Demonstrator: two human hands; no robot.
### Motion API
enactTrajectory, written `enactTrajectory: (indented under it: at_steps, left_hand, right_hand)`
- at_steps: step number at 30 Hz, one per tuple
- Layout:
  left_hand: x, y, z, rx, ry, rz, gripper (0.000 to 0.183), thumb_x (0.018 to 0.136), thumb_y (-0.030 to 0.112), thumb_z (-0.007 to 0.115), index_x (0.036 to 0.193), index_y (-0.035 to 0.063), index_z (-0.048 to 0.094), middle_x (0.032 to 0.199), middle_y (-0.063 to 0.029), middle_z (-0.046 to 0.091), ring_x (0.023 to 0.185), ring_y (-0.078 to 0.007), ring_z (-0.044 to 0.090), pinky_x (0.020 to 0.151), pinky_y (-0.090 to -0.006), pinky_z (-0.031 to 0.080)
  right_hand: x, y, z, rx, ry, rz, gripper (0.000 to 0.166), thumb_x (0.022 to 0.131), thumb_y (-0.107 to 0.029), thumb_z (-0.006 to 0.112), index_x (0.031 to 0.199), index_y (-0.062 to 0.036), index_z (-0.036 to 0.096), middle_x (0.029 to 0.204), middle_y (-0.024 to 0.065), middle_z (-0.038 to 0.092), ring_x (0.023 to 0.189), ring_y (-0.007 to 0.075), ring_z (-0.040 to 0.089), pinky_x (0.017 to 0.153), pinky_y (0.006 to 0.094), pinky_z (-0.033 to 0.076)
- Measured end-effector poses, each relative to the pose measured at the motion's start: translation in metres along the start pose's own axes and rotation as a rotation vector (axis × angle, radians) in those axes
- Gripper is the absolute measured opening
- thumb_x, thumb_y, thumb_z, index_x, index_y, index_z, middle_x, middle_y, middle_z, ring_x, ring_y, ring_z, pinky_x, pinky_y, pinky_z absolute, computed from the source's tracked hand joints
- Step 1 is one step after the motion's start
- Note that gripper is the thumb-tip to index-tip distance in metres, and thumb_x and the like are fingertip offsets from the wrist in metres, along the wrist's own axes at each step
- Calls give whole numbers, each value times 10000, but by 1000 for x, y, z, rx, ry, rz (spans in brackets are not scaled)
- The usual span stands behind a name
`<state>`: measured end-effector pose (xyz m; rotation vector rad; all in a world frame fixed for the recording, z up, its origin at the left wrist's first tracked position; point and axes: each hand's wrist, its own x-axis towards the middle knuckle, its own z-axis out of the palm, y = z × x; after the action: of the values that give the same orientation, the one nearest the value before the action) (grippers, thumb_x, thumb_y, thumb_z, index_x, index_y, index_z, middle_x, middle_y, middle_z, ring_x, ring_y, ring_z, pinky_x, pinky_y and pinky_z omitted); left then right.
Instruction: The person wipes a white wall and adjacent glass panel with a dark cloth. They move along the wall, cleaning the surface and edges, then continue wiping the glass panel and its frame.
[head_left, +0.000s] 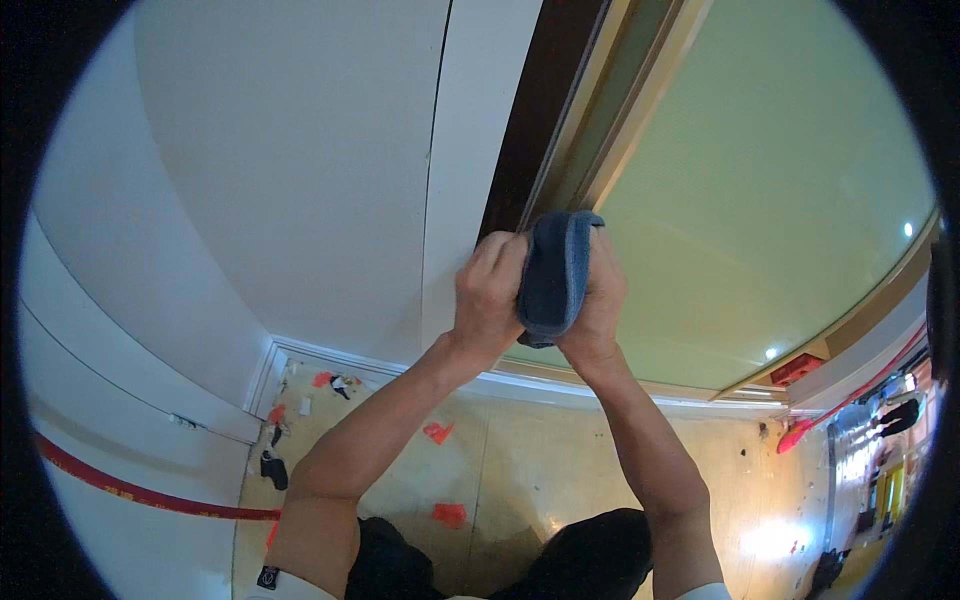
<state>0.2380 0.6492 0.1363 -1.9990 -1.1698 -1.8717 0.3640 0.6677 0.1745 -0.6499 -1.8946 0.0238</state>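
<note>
Both my hands grip a folded dark blue-grey cloth (553, 277) held up before me. My left hand (491, 281) is closed at the cloth's left side, and my right hand (604, 292) holds it from the right, some of its fingers hidden behind the fabric. Behind the cloth rises a door or cabinet frame with a dark vertical strip (536, 120) and a pale gold metal edge (637, 112). A large greenish glass-like panel (757, 172) fills the right side. Whether the cloth touches the frame I cannot tell.
White panels (300, 165) stand on the left, with a red ribbon (150, 501) across the lower one. Red scraps (450, 515) and a dark object (274, 469) lie on the pale floor (510, 450). A person (900, 416) is far right, near a pink item (793, 435).
</note>
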Motion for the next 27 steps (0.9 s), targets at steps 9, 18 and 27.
enactTrajectory:
  at_steps: [9, 18, 27]
  left_hand:
    - [55, 10, -66, 460, 363, 252, 374, 745, -27, 662, 1113, 18, 620, 1049, -137, 575, 952, -289, 575, 776, -378, 489]
    - [-33, -64, -39, 668, 189, 300, 380, 855, 122, 604, 1235, 103, 598, 1307, -159, 473, 1203, -341, 453, 1000, -460, 365]
    - [-29, -86, -47, 548, 131, 415, 788, 882, 679, 378, 1328, 41, 508, 1416, -267, 363, 1275, -454, 378, 1060, -525, 302]
  right_hand:
    - [72, -34, 33, 47, 177, -148, 195, 742, -109, 684, 882, -43, 565, 811, 131, 577, 778, 340, 555, 731, 390, 459]
    - [-56, -5, 125, 260, 188, 227, 88, 828, -117, 564, 877, -45, 570, 947, 181, 581, 985, 410, 530, 922, 493, 397]
    - [-46, 8, 133, 122, 31, 128, 176, 748, -203, 554, 883, -92, 578, 926, 150, 580, 939, 358, 533, 852, 485, 419]
